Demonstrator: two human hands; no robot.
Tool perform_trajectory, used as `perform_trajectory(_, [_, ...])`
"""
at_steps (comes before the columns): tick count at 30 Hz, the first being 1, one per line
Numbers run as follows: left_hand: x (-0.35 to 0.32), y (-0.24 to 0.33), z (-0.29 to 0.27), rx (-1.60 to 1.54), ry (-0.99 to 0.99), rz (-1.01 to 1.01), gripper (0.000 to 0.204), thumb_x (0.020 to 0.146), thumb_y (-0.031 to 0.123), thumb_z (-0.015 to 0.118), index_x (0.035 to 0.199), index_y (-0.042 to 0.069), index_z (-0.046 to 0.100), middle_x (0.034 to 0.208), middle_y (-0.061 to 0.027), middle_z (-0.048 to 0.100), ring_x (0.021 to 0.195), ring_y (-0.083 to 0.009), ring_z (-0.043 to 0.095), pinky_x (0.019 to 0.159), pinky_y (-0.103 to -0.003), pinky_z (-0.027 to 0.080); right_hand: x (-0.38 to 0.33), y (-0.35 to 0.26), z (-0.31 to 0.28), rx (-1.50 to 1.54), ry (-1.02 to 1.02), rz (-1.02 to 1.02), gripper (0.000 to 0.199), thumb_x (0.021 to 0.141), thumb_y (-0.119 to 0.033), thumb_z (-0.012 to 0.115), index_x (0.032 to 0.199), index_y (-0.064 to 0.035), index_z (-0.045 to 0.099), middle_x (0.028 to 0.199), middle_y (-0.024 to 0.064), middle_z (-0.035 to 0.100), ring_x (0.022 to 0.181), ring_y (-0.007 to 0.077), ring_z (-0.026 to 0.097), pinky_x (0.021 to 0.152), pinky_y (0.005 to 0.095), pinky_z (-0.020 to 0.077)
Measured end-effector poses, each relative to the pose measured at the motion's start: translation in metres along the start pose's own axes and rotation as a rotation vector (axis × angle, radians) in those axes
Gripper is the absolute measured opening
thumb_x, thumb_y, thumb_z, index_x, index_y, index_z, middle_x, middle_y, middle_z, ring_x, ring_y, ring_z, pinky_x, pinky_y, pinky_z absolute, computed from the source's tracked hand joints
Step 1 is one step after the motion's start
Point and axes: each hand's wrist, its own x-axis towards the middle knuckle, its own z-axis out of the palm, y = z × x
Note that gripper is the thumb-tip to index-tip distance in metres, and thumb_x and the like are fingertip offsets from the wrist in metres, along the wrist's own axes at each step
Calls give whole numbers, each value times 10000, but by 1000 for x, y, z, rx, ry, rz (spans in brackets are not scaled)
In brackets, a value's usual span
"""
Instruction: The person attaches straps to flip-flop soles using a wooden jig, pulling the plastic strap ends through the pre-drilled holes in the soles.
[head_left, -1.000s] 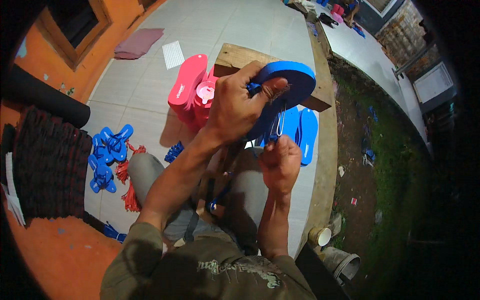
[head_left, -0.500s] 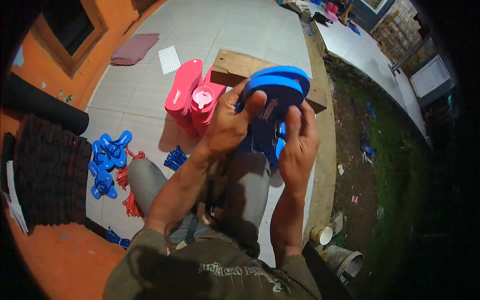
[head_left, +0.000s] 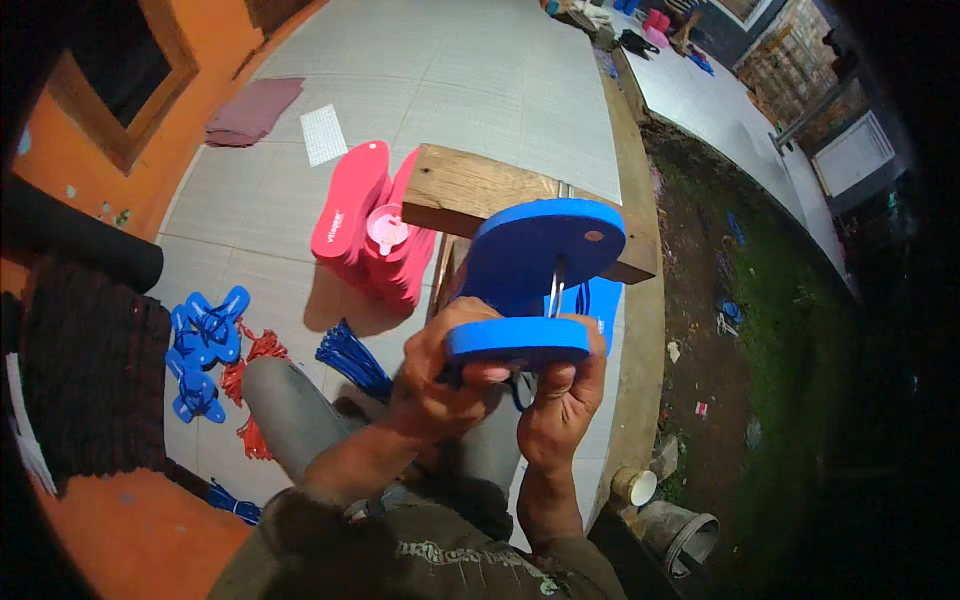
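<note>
Both my hands grip a blue flip-flop sole (head_left: 515, 340) in front of me, its edge turned toward me. My left hand (head_left: 445, 365) is closed around its left end. At the right end my right hand (head_left: 560, 405) presses with thumb and fingers. Just beyond it a second blue sole (head_left: 530, 240) shows its flat face, with a small pale dot near the rounded end. A thin metal prong (head_left: 557, 285) spans the gap between the two. Behind them lies a wooden beam (head_left: 480, 190). Part of a dark blue strap hangs below the near sole.
Stacked pink soles (head_left: 350, 205) with a pink cup (head_left: 388, 232) stand left of the beam. A blue strap bundle (head_left: 355, 360) lies near my leg. Strapped blue flip-flops (head_left: 205, 335) and red straps (head_left: 262, 345) lie farther left. The tiled floor's edge (head_left: 640, 330) drops to soil at right.
The hands have come lower and closer to me with the near sole. The two soles, pressed together before, are now apart, with the metal prong visible between them. My view has shifted slightly.
</note>
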Motion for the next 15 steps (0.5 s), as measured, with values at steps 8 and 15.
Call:
perform_trajectory(8, [27, 26, -2, 226, 79, -132, 333, 842, 382, 548, 875, 52, 579, 763, -71, 556, 723, -195, 547, 657, -296, 441, 16, -16, 18, -43, 45, 265, 243, 861, -252, 523, 901, -15, 552, 814, 85, 472, 791, 186, 472, 723, 288, 371])
perform_trajectory(15, [-23, 44, -27, 182, -342, 50, 436, 801, 433, 582, 892, 6, 589, 806, -116, 539, 733, -225, 553, 667, -360, 462, -59, -2, -23, 189, -227, 186, 230, 775, -25, 532, 1001, -23, 573, 956, 152, 569, 877, 232, 564, 756, 296, 440])
